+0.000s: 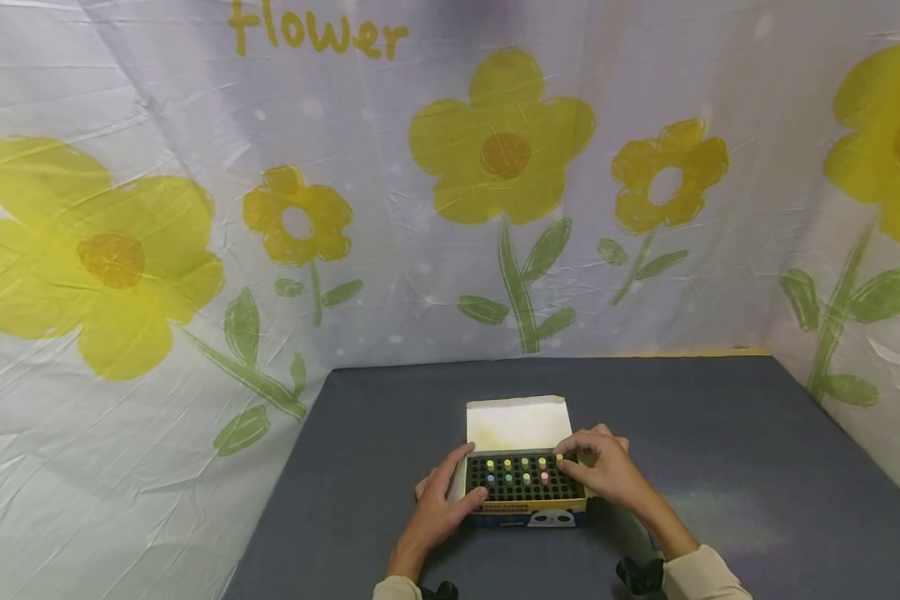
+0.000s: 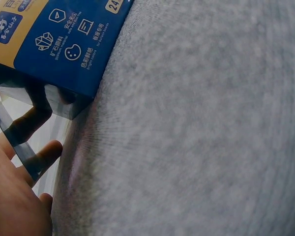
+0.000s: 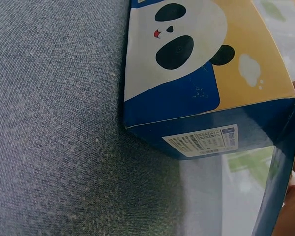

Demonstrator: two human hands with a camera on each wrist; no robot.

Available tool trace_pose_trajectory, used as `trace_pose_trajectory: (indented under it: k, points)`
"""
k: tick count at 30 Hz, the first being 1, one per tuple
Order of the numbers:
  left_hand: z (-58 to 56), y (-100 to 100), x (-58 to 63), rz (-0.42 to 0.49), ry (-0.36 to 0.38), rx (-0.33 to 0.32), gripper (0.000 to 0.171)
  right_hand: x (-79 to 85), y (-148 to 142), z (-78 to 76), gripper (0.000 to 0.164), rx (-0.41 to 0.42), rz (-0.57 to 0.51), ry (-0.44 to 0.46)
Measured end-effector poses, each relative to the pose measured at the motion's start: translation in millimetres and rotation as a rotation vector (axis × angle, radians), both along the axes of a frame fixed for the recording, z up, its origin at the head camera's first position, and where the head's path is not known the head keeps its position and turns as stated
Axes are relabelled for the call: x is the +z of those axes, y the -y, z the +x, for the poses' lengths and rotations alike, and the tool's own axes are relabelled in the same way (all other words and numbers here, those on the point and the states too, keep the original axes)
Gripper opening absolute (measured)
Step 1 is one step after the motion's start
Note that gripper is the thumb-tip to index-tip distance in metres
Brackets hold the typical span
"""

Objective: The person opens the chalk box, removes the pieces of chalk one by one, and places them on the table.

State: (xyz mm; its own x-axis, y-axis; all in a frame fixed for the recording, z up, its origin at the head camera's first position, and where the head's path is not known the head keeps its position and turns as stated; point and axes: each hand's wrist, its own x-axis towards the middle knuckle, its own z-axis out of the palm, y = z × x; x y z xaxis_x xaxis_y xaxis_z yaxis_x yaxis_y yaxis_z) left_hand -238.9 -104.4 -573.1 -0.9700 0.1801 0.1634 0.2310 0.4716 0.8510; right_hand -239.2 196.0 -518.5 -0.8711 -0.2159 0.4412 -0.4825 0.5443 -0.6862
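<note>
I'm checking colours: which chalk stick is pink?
The rightmost chalk stick in the front row; the others look yellow, green, blue or orange.

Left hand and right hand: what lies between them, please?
The open box, with coloured sticks standing in its holes, lies between the left hand and right hand; the head view shows it.

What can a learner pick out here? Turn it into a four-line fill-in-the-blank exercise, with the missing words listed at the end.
1. The ____ hand pinches a small orange-yellow stick.
2. In the nearer row of coloured sticks, the rightmost one is ____.
3. The animal printed on the front of the box is a ____.
4. The word written on the backdrop is "____".

Missing words: right; pink; panda; flower.
</note>
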Motion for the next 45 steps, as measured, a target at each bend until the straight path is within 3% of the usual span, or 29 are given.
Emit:
trace_pose_trajectory:
  k: [12, 25, 40, 45]
  points:
    - [0.5, 0, -0.4, -0.002, -0.007, 0.004, 0.067, -2.9, -1, -2.4, 0.02, 0.003, -0.007, -0.057]
    - [1.0, -1, 0.9, 0.004, 0.008, -0.001, 0.067, 0.2, -1, -5.7, 0.023, -0.023, -0.032, -0.265]
    - [-0.2, 1, 0.1, -0.003, 0.008, -0.013, 0.068, 13.0, -9, -9.9, 0.026, -0.029, -0.098, -0.311]
    - [0.3, 0, 1.1, 0.002, 0.002, -0.012, 0.068, 19.4, -16, -8.9, 0.025, 0.009, -0.161, -0.251]
